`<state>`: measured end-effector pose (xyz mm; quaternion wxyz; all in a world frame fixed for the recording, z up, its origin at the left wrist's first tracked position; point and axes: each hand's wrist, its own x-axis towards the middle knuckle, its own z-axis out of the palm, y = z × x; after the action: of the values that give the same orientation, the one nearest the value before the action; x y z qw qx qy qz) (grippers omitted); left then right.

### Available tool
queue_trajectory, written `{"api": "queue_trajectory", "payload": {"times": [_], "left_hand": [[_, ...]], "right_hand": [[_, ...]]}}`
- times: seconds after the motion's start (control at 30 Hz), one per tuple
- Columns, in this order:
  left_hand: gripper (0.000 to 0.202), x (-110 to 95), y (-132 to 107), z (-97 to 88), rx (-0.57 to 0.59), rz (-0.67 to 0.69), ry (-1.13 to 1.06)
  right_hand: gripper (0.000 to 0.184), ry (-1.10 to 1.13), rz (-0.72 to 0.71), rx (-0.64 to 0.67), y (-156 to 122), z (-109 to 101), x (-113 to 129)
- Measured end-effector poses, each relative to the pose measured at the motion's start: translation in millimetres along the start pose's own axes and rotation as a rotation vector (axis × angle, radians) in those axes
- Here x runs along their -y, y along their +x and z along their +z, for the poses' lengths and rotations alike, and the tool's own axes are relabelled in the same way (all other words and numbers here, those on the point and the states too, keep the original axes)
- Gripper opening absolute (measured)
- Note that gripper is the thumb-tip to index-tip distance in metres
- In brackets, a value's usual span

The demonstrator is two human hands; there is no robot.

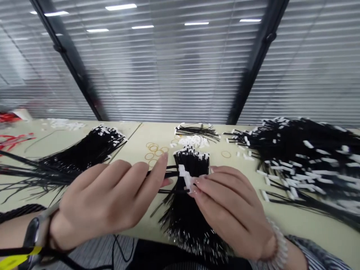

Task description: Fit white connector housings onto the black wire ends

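Currently, right hand (229, 206): pinching a white connector (187, 180).
Left hand (112, 198): closed on black wires (171, 174).
Beneath the grip: wire bundle (188, 213).
Beyond it: rubber bands (154, 151).

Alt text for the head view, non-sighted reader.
A person's right hand pinches a white end piece on black wires, which run toward the left hand. Below them on a pale table lies a bundle of white-tipped black wires, flanked by a similar bundle left and a larger pile right.
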<state>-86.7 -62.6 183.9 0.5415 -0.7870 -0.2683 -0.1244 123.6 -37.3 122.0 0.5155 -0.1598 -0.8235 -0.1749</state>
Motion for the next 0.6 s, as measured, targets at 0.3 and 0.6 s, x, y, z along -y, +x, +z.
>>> {"api": "queue_trajectory", "payload": {"times": [0.3,0.6], "left_hand": [[0.021,-4.8,-5.9,-8.2,-0.011,0.027,-0.038],[0.027,-8.5,-16.8,-20.3,-0.013,0.050,-0.133]], "right_hand": [[0.012,-0.016,-0.017,0.020,-2.9,-7.2,6.0],[0.013,-0.019,-0.005,0.026,-4.3,-12.2,12.0]]}}
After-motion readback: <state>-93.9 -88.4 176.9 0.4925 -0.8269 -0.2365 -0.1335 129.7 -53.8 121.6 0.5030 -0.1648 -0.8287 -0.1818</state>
